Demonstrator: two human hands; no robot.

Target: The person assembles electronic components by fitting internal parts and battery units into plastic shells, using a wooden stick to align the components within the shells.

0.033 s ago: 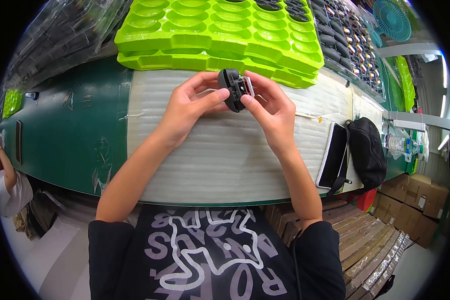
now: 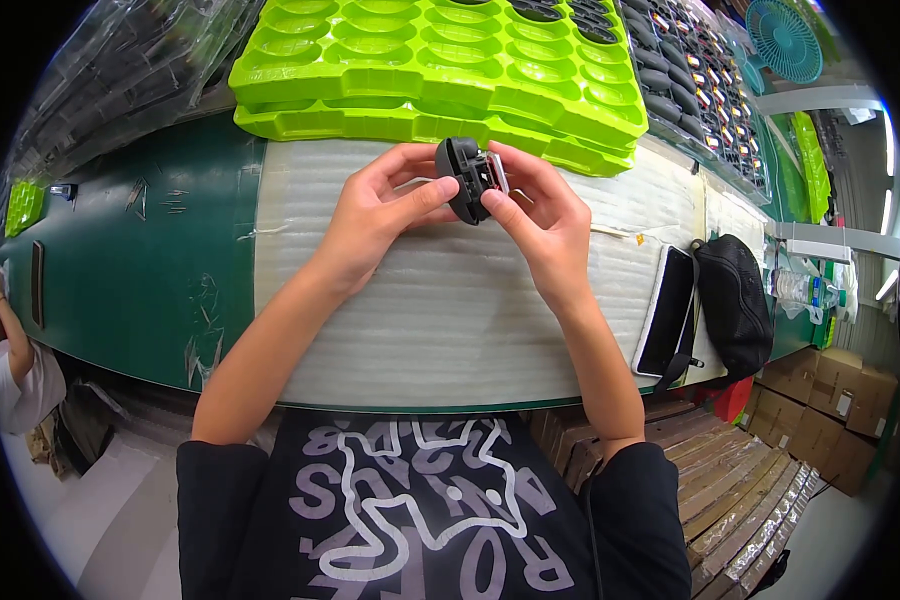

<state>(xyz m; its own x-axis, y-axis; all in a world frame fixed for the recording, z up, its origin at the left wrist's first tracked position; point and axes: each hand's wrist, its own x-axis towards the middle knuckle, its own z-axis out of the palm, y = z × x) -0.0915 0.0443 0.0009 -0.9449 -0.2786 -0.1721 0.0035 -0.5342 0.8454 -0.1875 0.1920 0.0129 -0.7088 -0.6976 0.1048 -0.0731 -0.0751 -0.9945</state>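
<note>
Above the pale foam sheet [image 2: 420,330], both of my hands hold a small black rounded case [image 2: 448,170], tipped on its edge near the green trays. My left hand [image 2: 370,215] is closed on the outer shell, its thumb pressed to the near side. With fingers bent, my right hand [image 2: 552,225] grips the inner part [image 2: 497,178], which carries a flat silvery piece and something reddish. That part sits against the case's right side; whether the two are joined I cannot tell. My right fingertips are partly hidden behind it.
Stacked bright green trays [image 2: 390,85] stand just beyond my hands; some far pockets hold black parts. More black parts fill a clear tray [image 2: 670,85]. At right lie a white-edged dark device [image 2: 660,325], a black pouch [image 2: 738,310] and a bottle [image 2: 798,288]. Another person's arm [image 2: 12,330] shows far left.
</note>
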